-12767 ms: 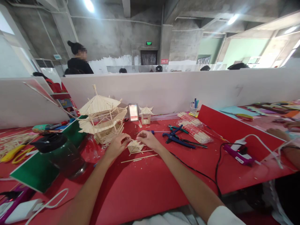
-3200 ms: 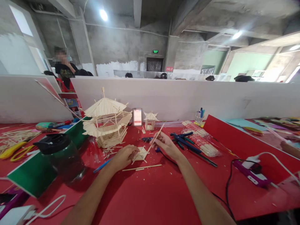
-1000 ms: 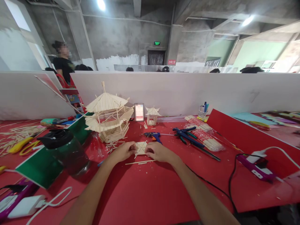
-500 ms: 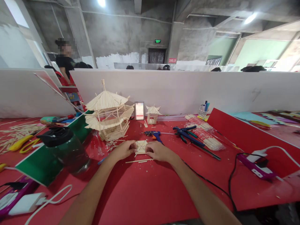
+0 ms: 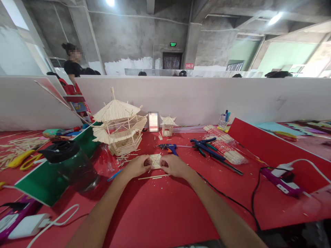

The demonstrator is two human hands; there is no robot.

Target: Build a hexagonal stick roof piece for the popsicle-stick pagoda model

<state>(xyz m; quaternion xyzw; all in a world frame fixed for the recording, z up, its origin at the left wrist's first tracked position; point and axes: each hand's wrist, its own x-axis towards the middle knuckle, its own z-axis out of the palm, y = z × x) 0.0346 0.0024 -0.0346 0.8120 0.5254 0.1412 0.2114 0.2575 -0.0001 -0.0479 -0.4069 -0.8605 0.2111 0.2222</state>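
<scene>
A small flat lattice frame of pale wooden sticks [image 5: 155, 162] lies between my two hands on the red table [image 5: 165, 210]. My left hand [image 5: 141, 165] closes its fingers on the frame's left edge, and my right hand [image 5: 172, 166] does the same at the right edge. Loose sticks [image 5: 153, 177] rest just in front of the frame. Behind it lies a blue hot glue gun [image 5: 168, 148]. A large two-tiered stick pavilion [image 5: 120, 127] stands at the back left, and a small stick pavilion [image 5: 168, 126] at the back centre.
A dark water bottle [image 5: 73, 168] leans by a green divider [image 5: 41, 186] at left. Blue-handled pliers [image 5: 207, 148] and bagged sticks [image 5: 227, 144] lie at right. A black cable [image 5: 227, 199] crosses to a purple power strip [image 5: 283, 184]. A person [image 5: 72, 62] is beyond the white partition [image 5: 181, 96].
Both hands stay at the frame's sides with barely any shift. The view has moved slightly, and the person in the background has changed posture a little.
</scene>
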